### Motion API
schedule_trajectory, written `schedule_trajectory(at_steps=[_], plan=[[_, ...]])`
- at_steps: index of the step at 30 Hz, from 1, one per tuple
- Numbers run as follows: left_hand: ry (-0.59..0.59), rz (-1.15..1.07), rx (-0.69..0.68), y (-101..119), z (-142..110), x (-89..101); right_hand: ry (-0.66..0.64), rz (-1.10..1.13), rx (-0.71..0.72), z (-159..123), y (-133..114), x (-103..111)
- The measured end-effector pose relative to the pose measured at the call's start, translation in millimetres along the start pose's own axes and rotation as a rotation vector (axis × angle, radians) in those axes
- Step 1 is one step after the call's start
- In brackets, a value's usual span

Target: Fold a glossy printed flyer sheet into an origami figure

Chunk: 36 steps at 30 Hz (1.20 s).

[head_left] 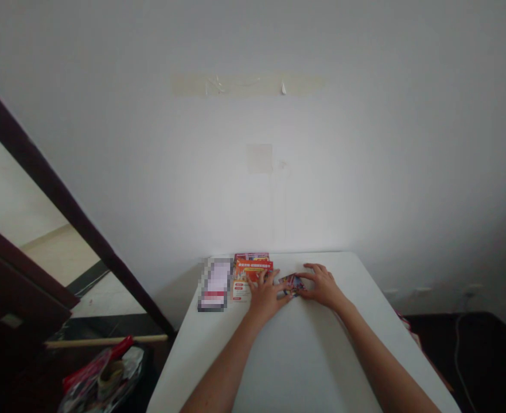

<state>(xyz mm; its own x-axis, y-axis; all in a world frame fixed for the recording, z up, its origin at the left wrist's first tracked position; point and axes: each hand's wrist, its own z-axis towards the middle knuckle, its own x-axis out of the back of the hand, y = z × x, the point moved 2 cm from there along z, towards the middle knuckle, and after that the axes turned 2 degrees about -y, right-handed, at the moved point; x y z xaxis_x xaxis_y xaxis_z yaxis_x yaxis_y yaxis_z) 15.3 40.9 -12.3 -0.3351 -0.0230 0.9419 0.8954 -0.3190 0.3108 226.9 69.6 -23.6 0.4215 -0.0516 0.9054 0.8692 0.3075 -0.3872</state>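
Observation:
A white table stands against a white wall. My left hand lies on the table with its fingers stretched forward over the edge of an orange and red leaflet. My right hand rests to the right of it, fingers curved. Between the two hands lies a small colourful card or packet; the fingertips of both hands touch it. Whether either hand pinches it is too small to tell.
A blurred rectangular item lies at the table's far left beside the leaflets. A dark door frame runs diagonally on the left. On the floor at lower left sits a bag of red and clear things. A cable lies on the right.

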Motion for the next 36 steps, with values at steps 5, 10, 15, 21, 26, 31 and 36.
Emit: schedule_trajectory(at_steps=[5,10,15,21,26,31,36], plan=[[0.019,-0.001,-0.005,-0.2,-0.2,-1.3,-0.003,-0.008,-0.004,-2.6,1.1,-0.9],[0.055,-0.019,-0.040,-1.5,-1.3,-2.2,0.050,0.012,0.032,-7.5,0.9,-4.7],[0.068,-0.017,-0.041,-2.1,-0.9,-2.7,0.112,0.038,0.004,-7.6,0.5,-7.7],[0.079,-0.017,-0.016,-3.2,0.3,-5.1,0.217,0.029,-0.006,-8.1,-4.9,-7.9],[0.054,-0.017,0.003,-2.9,1.2,-4.0,0.245,-0.079,-0.076,-7.8,-19.1,-5.5],[0.044,-0.008,0.010,-1.5,0.8,-1.5,0.213,-0.128,-0.096,-9.1,-26.4,-2.3],[0.051,-0.003,0.011,-1.0,-0.5,0.2,0.175,-0.126,-0.090,-12.4,-24.7,-1.4]])
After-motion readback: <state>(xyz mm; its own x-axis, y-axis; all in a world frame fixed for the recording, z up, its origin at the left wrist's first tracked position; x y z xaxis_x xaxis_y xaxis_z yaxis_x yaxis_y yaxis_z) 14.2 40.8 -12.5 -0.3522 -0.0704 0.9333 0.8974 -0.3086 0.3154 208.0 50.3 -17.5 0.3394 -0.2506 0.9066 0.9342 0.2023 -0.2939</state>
